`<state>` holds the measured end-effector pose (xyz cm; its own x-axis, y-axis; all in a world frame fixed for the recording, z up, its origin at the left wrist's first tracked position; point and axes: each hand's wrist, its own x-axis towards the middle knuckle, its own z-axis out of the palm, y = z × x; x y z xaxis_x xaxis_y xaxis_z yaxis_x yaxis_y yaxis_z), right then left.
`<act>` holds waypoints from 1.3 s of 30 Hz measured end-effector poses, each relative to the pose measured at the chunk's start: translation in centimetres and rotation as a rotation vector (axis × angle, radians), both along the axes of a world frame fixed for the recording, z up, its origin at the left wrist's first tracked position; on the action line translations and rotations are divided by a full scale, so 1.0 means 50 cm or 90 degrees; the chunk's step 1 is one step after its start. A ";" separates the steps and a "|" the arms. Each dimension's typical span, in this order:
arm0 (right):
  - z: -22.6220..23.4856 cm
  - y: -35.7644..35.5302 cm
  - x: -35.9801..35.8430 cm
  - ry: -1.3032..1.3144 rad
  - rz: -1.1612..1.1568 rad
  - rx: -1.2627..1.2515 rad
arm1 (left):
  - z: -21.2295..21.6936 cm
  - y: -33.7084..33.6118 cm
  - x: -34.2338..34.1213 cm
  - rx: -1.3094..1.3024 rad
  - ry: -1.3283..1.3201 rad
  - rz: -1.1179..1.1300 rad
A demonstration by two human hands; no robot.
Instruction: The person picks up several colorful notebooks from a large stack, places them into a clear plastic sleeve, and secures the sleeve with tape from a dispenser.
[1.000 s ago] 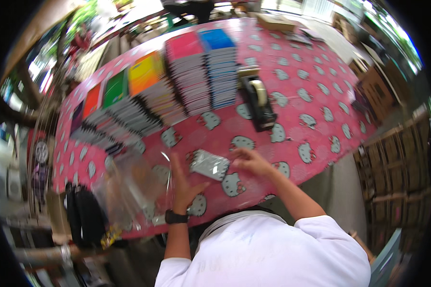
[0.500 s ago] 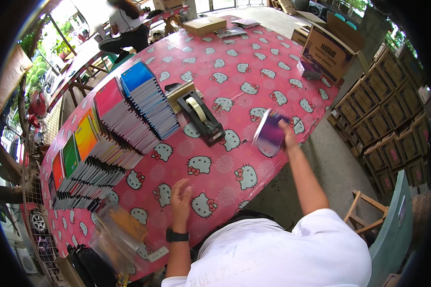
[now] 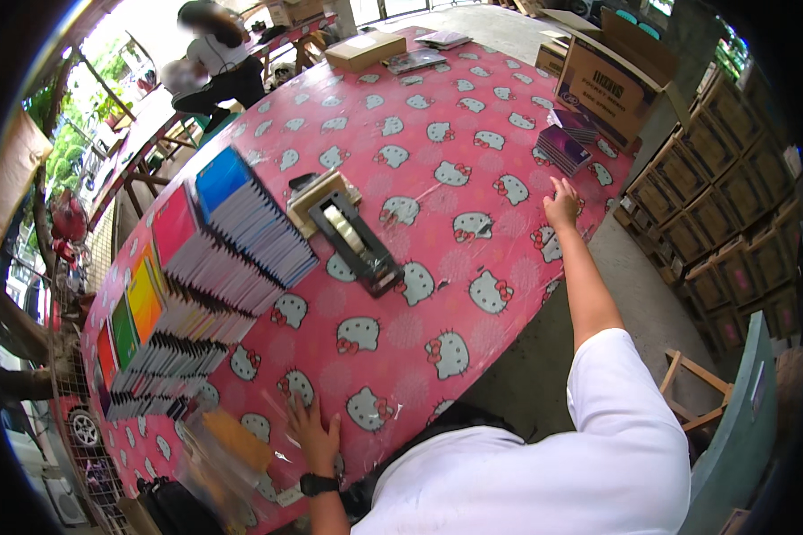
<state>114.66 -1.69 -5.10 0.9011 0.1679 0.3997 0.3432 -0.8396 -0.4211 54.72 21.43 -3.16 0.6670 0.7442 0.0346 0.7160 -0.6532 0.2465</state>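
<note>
My right hand (image 3: 560, 205) reaches out over the far right part of the table, its fingers apart and holding nothing. Just beyond its fingertips sits a short stack of small purple notebooks (image 3: 564, 150), and another purple stack (image 3: 576, 125) stands right behind it. Near the front edge, my left hand (image 3: 313, 432) is spread low over the tablecloth, with nothing in it. Beside that hand lie clear plastic bags (image 3: 207, 459) and a brown-yellow envelope-like piece (image 3: 238, 439).
Rows of spiral notebooks (image 3: 241, 223) in several colours fill the left side of the pink table (image 3: 401, 343). A black tape dispenser (image 3: 359, 245) stands mid-table. An open carton (image 3: 605, 94) is at the far right; stacked cartons (image 3: 732, 196) line the right. Another person (image 3: 219, 62) sits beyond.
The purple notebooks in my right hand now stand by the other purple stack; that hand has let go, further away from me. My left hand has lowered and spread toward the table.
</note>
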 end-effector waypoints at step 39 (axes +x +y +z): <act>0.024 0.463 -0.873 0.003 1.222 -0.243 | -0.041 0.028 -0.142 0.087 -0.009 0.313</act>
